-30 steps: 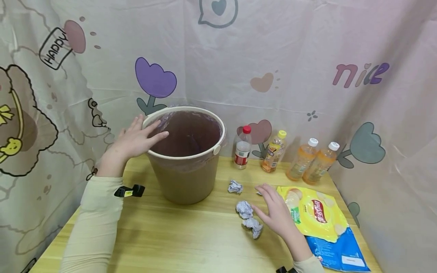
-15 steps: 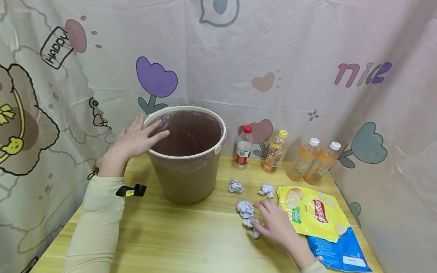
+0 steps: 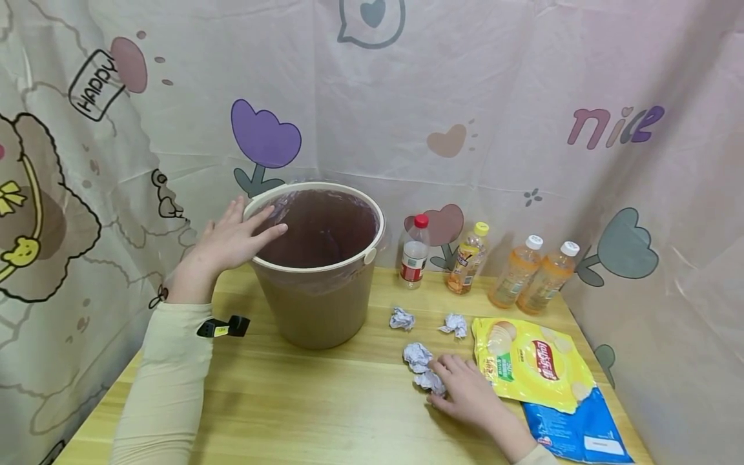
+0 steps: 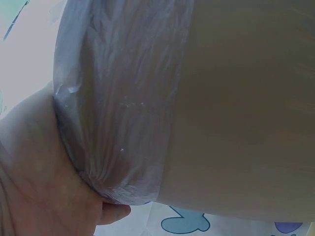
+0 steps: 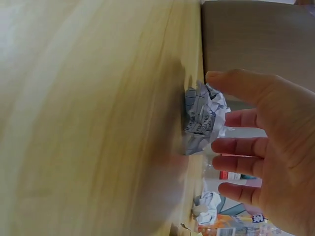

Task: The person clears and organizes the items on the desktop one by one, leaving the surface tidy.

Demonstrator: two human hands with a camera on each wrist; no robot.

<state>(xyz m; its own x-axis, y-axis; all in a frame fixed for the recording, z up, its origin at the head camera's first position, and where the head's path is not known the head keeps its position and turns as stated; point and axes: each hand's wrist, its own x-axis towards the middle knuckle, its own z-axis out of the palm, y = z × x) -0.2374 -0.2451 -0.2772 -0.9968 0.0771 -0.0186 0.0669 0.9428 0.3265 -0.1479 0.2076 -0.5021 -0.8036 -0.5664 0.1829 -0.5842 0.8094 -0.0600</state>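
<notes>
In the head view my left hand (image 3: 229,237) rests on the left rim of a brown trash bin (image 3: 316,310), fingers spread and thumb over the opening. The left wrist view shows the clear bag liner (image 4: 123,108) folded down outside the bin, beside the palm. My right hand (image 3: 467,392) is low over the table, right at a crumpled paper ball (image 3: 429,382). In the right wrist view, thumb and fingers stand around this printed paper (image 5: 203,118) without closing on it. A second paper ball (image 3: 416,356) lies against it on the far side.
Two more paper balls, one nearer the bin (image 3: 402,318) and one farther right (image 3: 454,325), lie beyond. A yellow chip bag (image 3: 537,361) overlaps a blue packet (image 3: 572,426) at right. Several bottles, including a red-capped bottle (image 3: 414,258), stand along the back curtain (image 3: 372,116).
My right hand has moved down and toward me, from above the paper balls to the nearest one, uncovering the ball at the right. My left hand has stayed on the bin rim.
</notes>
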